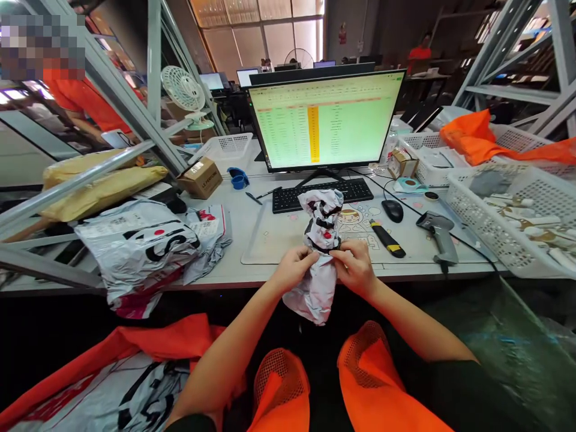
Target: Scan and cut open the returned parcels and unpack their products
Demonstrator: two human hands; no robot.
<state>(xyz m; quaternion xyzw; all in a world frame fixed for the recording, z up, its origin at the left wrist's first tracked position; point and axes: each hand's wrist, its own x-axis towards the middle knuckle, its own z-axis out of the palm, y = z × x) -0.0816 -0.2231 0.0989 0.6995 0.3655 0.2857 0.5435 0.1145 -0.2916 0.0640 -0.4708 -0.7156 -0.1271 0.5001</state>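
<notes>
White mailer (323,234) in fingers (309,260) overhangs the desk edge (252,283).

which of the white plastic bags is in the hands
The crumpled white plastic bag with black print, pinched by the left hand and right hand. The other white bags, at left on the white desk and by the red fabric, aren't held.

Print (324,224) on the crumpled white bag (315,294) partly hidden in folds, monitor text (314,133) illegible
</notes>
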